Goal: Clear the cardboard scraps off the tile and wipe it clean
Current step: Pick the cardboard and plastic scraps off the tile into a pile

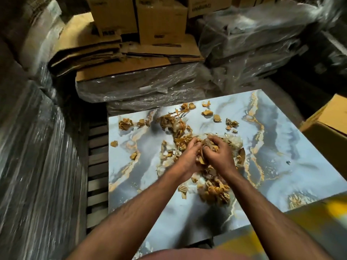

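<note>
With my left hand (187,156) and right hand (217,152) curled around bunched scraps (201,147), loose bits could spill back onto the tile (281,166).

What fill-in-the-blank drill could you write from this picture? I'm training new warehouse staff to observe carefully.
1. Both hands, left hand and right hand, gather a pile of ____ scraps.
2. The scraps lie on a marble-patterned ____ with gold veins.
3. Flattened cartons behind it rest on a stack wrapped in clear ____.
4. Loose scraps still lie on the tile's ____ side.

Missing words: cardboard; tile; plastic; far
</note>
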